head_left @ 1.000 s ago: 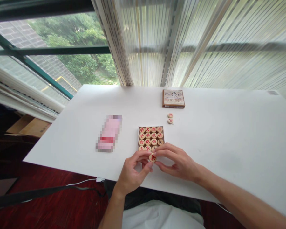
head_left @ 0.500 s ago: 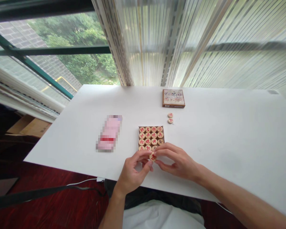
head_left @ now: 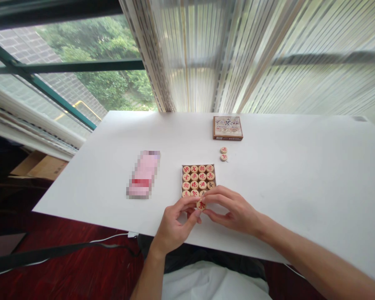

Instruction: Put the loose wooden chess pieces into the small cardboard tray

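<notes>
A round wooden chess piece [head_left: 201, 204] with a red character is pinched between the fingertips of both hands. My left hand [head_left: 175, 227] grips it from the left and below, my right hand [head_left: 233, 210] from the right and above. They hold it just at the near edge of a small open box [head_left: 183, 181] packed with several similar red-marked pieces in rows. The box's near row is partly hidden by my fingers.
The white table [head_left: 300, 179] also carries the box's brown lid [head_left: 228, 128] at the back, two loose pieces [head_left: 223, 153] in front of it, and a blurred pink object [head_left: 143, 174] to the left. Windows and curtains stand behind; dark floor lies below the table's near edge.
The hands and the pinched piece have hardly moved; the piece is turned slightly between the fingertips.
</notes>
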Action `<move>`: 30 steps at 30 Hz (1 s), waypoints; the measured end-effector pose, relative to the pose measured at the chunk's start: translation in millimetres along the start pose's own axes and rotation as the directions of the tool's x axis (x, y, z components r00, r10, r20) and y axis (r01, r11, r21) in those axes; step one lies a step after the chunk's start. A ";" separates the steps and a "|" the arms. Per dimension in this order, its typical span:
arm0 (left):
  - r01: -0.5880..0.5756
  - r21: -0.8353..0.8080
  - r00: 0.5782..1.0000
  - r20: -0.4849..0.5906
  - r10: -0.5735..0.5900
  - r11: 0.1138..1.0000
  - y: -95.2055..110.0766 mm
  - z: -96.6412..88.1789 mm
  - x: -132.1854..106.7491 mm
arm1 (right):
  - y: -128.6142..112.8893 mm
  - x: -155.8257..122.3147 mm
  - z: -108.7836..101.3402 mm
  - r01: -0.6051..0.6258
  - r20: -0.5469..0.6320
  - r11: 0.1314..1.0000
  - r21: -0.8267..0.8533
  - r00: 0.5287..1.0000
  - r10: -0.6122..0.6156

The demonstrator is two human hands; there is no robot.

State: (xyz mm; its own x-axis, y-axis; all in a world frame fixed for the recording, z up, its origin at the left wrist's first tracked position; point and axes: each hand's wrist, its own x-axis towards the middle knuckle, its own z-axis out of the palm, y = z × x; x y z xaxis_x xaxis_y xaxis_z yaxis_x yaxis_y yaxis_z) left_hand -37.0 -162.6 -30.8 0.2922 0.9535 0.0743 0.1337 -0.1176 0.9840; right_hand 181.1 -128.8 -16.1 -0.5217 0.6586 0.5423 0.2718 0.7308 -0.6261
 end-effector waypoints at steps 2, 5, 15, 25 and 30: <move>-0.001 0.002 1.000 -0.001 0.001 1.000 -0.3 -0.1 0.0 | 0.0 -0.4 0.0 -0.002 0.005 1.000 0.007 1.000 0.002; 0.008 0.000 1.000 -0.002 -0.008 1.000 -0.9 0.1 -0.3 | -0.4 -1.1 -0.5 -0.006 0.007 1.000 0.015 1.000 0.006; 0.007 0.004 1.000 -0.015 -0.007 1.000 -2.3 1.0 -0.3 | 0.8 -1.8 0.2 -0.044 0.013 0.999 0.025 0.999 0.044; -0.063 0.022 0.996 -0.055 0.064 0.998 -4.8 0.6 -1.4 | -1.4 -1.8 -2.0 -0.061 -0.027 0.991 0.117 0.998 0.064; -0.032 -0.008 0.999 -0.032 0.032 0.999 -4.0 0.8 -1.1 | 1.1 -0.5 -5.7 -0.097 -0.093 0.992 0.082 0.990 0.104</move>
State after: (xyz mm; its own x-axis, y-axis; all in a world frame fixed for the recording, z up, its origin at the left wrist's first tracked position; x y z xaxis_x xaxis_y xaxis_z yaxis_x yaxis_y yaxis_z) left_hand -37.1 -163.4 -35.0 0.2659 0.9577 0.1105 0.1165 -0.1457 0.9824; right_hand 186.3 -127.3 -13.9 -0.4130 0.7452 0.5236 0.2540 0.6464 -0.7195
